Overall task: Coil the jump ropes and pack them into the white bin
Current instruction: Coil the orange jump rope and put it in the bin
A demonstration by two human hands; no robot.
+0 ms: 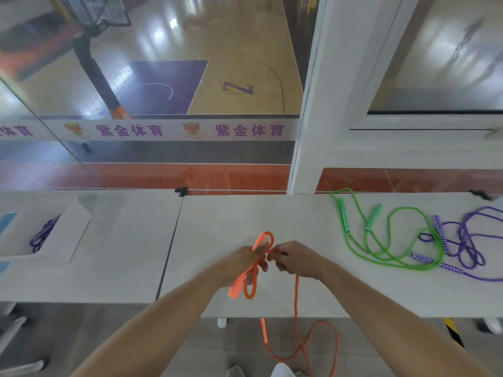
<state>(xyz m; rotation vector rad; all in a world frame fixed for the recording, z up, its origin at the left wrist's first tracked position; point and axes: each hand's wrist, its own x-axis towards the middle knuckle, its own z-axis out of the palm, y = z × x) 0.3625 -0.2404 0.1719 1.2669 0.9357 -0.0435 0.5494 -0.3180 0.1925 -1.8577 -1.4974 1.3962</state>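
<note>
My left hand (242, 263) grips the orange jump rope (296, 300) by one patterned handle, with a couple of loops of cord held against it. My right hand (295, 258) pinches the cord just right of the handle's top. The rest of the orange cord hangs over the table's front edge, and its second handle (264, 331) dangles below. A green jump rope (392, 235) lies loose on the table to the right. Beside it sprawls a purple jump rope (462, 246). The white bin (74, 235) sits far left and holds a coiled purple rope (43, 235).
Two white tables (217, 213) meet at a seam left of my hands. A glass wall and a white pillar (307, 118) stand behind them. Grey floor and table feet show below the front edge. A blue object (6, 224) lies left of the bin.
</note>
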